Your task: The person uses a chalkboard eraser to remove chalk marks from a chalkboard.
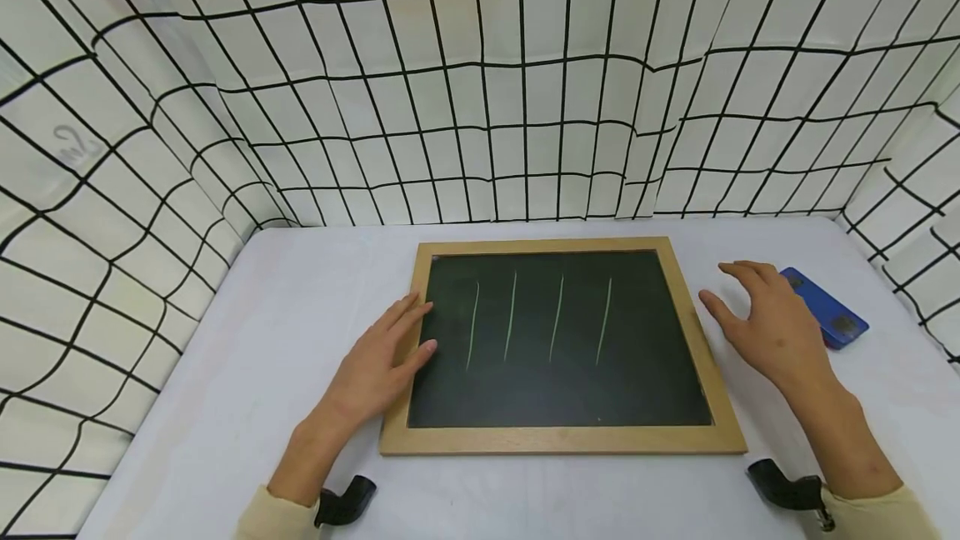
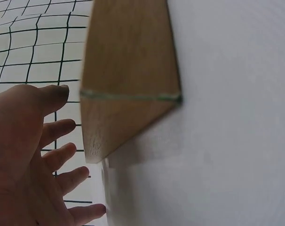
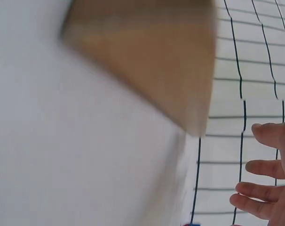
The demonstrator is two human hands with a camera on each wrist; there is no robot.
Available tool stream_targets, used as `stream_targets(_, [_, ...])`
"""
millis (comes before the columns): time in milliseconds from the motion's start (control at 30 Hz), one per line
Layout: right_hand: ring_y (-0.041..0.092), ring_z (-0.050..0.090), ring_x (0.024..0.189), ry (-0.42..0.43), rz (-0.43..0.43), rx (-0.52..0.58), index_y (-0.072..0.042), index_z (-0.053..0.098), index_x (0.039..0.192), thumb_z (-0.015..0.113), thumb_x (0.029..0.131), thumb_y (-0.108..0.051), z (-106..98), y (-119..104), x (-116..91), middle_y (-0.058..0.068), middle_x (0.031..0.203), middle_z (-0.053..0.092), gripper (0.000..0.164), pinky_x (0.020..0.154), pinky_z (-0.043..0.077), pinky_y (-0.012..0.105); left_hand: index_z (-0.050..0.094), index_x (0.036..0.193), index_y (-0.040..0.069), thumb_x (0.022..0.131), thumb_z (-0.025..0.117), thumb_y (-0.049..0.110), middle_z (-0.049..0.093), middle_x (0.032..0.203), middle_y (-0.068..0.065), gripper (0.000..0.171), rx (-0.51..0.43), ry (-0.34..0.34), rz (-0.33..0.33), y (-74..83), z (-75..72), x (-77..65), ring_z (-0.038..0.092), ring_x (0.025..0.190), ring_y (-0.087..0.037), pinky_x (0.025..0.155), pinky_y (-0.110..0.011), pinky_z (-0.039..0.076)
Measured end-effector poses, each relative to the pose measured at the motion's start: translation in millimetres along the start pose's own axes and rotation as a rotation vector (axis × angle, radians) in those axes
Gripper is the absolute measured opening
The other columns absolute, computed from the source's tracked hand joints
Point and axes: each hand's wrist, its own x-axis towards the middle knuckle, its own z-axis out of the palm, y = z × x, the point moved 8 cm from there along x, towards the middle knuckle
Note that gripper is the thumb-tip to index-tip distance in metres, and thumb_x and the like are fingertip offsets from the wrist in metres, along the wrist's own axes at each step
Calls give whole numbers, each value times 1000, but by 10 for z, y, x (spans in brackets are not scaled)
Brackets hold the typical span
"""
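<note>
Wood-framed chalkboard (image 1: 577, 348): lies flat near the middle of the table, long side toward the person; judged set this way so its face can be worked from the seat side.
Chalk strokes (image 1: 557, 319): four, thin and pale, near-upright, spaced in a row across the upper left and centre of the dark face.
Left hand (image 1: 378, 365): fingers extended over the left side of the frame, gripping nothing; placement judged suited to steadying the board. Firm contact cannot be confirmed.
Right hand (image 1: 780, 327): fingers loosely spread, holding nothing, off the frame's right side; judged to leave the board face unobstructed.
Blue item (image 1: 832, 313): beside the right hand, partly hidden by it, within easy reach by judgement; whether they touch, cannot tell.
Wrist mounts (image 1: 348, 500): black, curved, one projecting inward at each pale sleeve (image 1: 277, 515).
Table (image 1: 262, 340): covered in white, faintly creased.
Walls (image 1: 502, 90): white panels ruled with a black grid, lines kinked in places; enclose the table's far edge and both sides.
</note>
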Motion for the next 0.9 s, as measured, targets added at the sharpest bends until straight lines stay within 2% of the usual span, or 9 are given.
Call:
stream_targets(200, [57, 48, 130, 5, 24, 8, 1, 53, 144, 64, 102, -41, -95, 258, 1, 35, 148, 46, 61, 95, 45, 74, 46, 158, 22, 104, 64, 35, 29, 173, -5, 59, -19, -13, 1, -66, -7, 2, 32, 159, -37, 122, -63, 36])
stream_targets(367, [64, 43, 130, -22, 67, 1, 3, 49, 146, 61, 103, -43, -143, 497, -9, 38, 148, 42, 65, 96, 40, 81, 48, 157, 22, 102, 66, 35, 32, 172, -4, 59, -14, -10, -4, -91, -35, -5, 34, 158, -36, 120, -63, 39])
stream_targets(600, [69, 40, 124, -52, 176, -72, 5, 44, 147, 62, 102, -46, -175, 825, -38, 43, 147, 36, 71, 94, 40, 83, 49, 156, 21, 101, 69, 35, 34, 172, -4, 60, -21, -12, -3, -137, -62, -49, 36, 157, -37, 119, -65, 39])
stream_targets(900, [69, 37, 124, -125, 246, -155, 10, 39, 149, 65, 99, -51, -169, 1109, -59, 48, 145, 31, 83, 97, 40, 81, 49, 156, 22, 101, 69, 33, 35, 171, -5, 60, -35, -20, 42, -155, -73, -44, 34, 158, -36, 121, -64, 37])
